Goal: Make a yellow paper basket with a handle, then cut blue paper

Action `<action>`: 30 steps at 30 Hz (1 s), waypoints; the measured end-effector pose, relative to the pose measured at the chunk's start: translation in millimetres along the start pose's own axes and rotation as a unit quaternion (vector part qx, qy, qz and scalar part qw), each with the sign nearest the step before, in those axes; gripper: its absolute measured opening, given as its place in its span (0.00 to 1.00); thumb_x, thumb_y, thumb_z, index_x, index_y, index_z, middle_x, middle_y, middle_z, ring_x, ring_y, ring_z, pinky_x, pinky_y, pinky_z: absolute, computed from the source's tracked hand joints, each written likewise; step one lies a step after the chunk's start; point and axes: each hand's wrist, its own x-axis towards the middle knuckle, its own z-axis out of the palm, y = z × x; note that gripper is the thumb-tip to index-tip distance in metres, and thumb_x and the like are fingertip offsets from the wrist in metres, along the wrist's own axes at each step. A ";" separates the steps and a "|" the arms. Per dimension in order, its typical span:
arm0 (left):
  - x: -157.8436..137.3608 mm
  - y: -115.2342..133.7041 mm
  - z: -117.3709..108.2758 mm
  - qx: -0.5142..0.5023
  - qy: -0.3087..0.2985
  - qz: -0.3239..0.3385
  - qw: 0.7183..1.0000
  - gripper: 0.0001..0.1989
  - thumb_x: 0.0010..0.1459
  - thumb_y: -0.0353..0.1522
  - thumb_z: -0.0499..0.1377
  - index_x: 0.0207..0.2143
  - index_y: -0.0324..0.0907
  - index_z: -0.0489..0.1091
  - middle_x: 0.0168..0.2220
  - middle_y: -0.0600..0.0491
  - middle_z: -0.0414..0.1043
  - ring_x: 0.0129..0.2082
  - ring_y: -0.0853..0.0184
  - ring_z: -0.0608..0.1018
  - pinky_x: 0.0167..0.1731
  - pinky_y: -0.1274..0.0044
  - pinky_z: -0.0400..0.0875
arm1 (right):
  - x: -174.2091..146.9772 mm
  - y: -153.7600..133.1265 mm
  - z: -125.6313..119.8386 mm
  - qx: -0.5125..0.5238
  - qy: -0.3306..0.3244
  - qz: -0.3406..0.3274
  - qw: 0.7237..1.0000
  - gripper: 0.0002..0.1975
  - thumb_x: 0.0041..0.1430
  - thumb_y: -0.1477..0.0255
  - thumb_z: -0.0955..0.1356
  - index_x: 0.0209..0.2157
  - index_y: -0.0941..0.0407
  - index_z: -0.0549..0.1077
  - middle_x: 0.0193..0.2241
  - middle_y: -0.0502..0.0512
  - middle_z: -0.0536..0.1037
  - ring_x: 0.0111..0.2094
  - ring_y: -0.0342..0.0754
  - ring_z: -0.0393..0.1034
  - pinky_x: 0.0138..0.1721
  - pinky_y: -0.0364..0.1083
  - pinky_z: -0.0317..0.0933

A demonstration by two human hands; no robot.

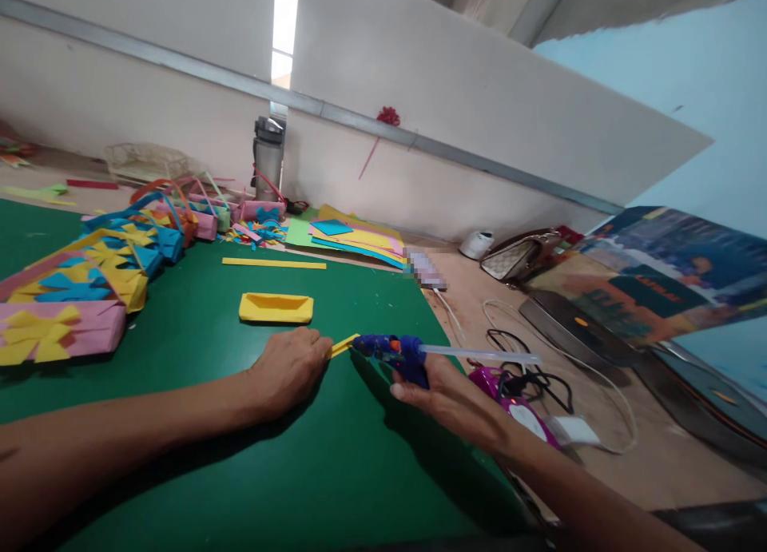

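Observation:
My left hand (293, 366) is closed on a yellow paper strip (343, 345), whose end sticks out to the right past my fingers. A blue hot glue gun (392, 351) is gripped in my right hand (440, 388), its nozzle at the tip of the strip. Whether nozzle and paper touch I cannot tell. A clear glue stick (479, 353) juts from the gun's rear. Just beyond my left hand sits a small open yellow paper box (276, 308). Farther back a flat yellow strip (274, 263) lies on the green tabletop (197, 472).
Several paper baskets with bows (65, 328) line the left side. Paper scraps (255, 234), stacked coloured sheets (359, 240) and a grey bottle (268, 159) stand along the back. On the right are a phone (425, 268), cables (530, 376) and a purple power strip (515, 408).

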 end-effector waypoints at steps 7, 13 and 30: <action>1.2 -0.4 0.8 -0.006 0.000 0.001 1.000 0.16 0.61 0.31 0.41 0.33 0.40 0.67 0.29 0.47 0.68 0.28 0.62 0.71 0.24 0.74 0.64 | 1.8 10.4 -5.2 0.049 -0.011 0.017 0.999 0.09 0.49 0.68 0.65 0.24 0.56 0.60 0.18 0.43 0.59 0.18 0.38 0.50 0.19 0.42 0.43; 0.9 -0.6 0.9 -0.024 -0.010 -0.004 1.000 0.14 0.61 0.31 0.43 0.37 0.39 0.67 0.31 0.46 0.70 0.30 0.61 0.72 0.28 0.73 0.66 | 2.6 11.3 -8.1 0.055 -0.007 0.021 0.998 0.09 0.50 0.69 0.65 0.25 0.55 0.59 0.18 0.44 0.59 0.18 0.39 0.50 0.19 0.42 0.43; 0.8 -5.5 7.0 -0.073 -0.009 -0.020 0.997 0.13 0.60 0.31 0.44 0.39 0.41 0.66 0.33 0.47 0.72 0.36 0.60 0.73 0.35 0.70 0.67 | 0.0 1.9 -7.5 -0.022 -0.018 0.035 0.999 0.13 0.49 0.70 0.65 0.20 0.55 0.54 0.16 0.42 0.54 0.18 0.37 0.45 0.20 0.41 0.40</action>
